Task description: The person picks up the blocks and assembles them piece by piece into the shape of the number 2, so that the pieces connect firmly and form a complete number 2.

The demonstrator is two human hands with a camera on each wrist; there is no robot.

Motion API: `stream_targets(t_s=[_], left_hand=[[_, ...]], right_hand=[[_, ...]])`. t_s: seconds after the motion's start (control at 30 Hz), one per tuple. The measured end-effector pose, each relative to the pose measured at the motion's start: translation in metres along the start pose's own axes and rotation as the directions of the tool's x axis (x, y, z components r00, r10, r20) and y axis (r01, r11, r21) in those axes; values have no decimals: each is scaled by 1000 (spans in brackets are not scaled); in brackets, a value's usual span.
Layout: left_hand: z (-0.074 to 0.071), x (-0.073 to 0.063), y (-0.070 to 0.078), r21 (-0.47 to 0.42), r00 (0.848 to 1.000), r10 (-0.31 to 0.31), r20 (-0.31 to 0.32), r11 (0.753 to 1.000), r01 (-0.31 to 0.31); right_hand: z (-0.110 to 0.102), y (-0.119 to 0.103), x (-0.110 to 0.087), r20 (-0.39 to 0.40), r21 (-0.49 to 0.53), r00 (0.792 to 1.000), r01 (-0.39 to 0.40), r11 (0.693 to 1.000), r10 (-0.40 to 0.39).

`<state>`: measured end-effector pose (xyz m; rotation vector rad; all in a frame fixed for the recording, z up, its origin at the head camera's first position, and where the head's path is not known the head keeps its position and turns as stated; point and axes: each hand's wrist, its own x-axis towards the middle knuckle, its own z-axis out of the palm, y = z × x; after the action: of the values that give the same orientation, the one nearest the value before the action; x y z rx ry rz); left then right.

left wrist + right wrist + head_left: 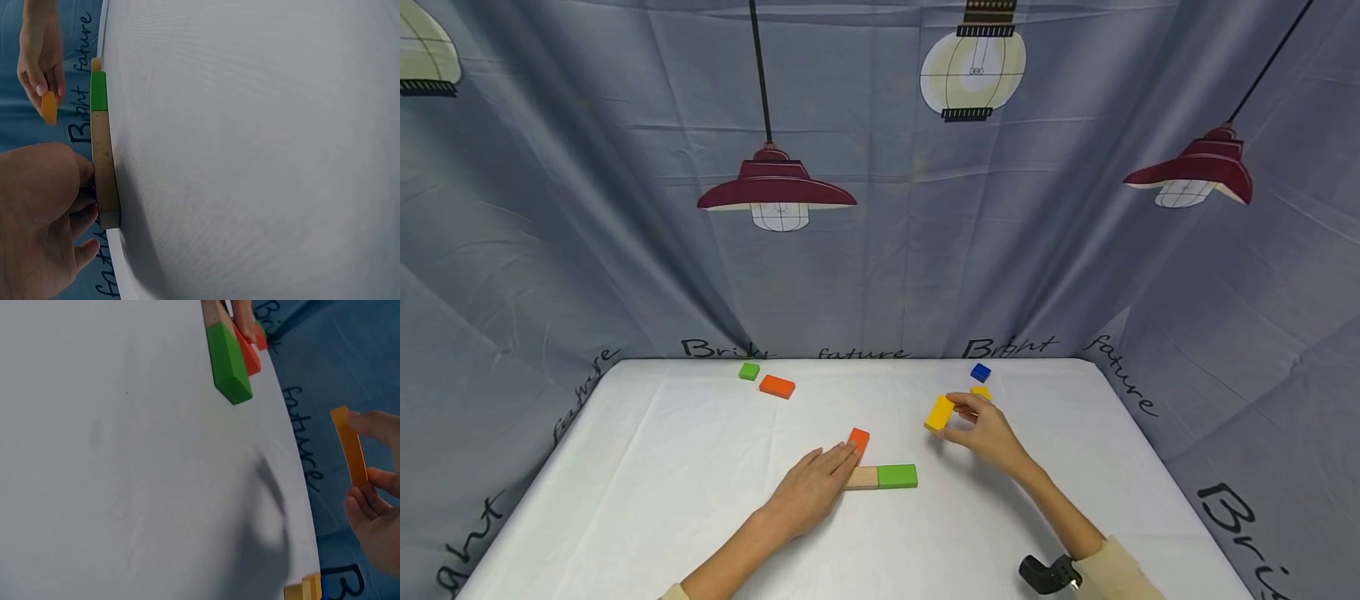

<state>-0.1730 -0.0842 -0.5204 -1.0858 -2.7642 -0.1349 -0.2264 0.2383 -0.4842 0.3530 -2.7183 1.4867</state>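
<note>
My right hand [992,433] pinches a yellow block [938,414] between thumb and fingers, and it hangs above the tabletop at the right. In the right wrist view, the same yellow block [350,447] shows its narrow side. My left hand [811,492] rests on the blocks near the middle, its fingers extended over an orange block [859,442] and partly covering it. A plain wooden block [862,478] lies against that hand, its left part hidden in the head view. End to end with it sits a green block [898,477].
A small green block [748,372] and another orange block [777,387] lie at the back left. At the back right are a blue block [981,372] and a second yellow block [981,392], partly behind my right hand. A grey-blue curtain [880,283] surrounds the white table [700,467].
</note>
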Motion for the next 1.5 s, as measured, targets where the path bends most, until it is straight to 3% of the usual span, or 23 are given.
stream_targets(t_s=[0.17,0.6,0.97,1.5], left_hand=[[0,-1,0,-8,1000,12,-20,1000,-12],[-1,1,-1,-14,999,-10,38,1000,10],[-2,3,-2,-2,998,-6,58,1000,6],[0,2,-2,6,999,-8,51,1000,7]], right_hand=[[12,-9,13,13,-4,1000,-3,1000,3],[46,-21,44,45,-48,998,-36,998,38],[71,-17,60,56,-100,994,-83,992,89],[92,-15,70,105,-126,989,-94,988,107]])
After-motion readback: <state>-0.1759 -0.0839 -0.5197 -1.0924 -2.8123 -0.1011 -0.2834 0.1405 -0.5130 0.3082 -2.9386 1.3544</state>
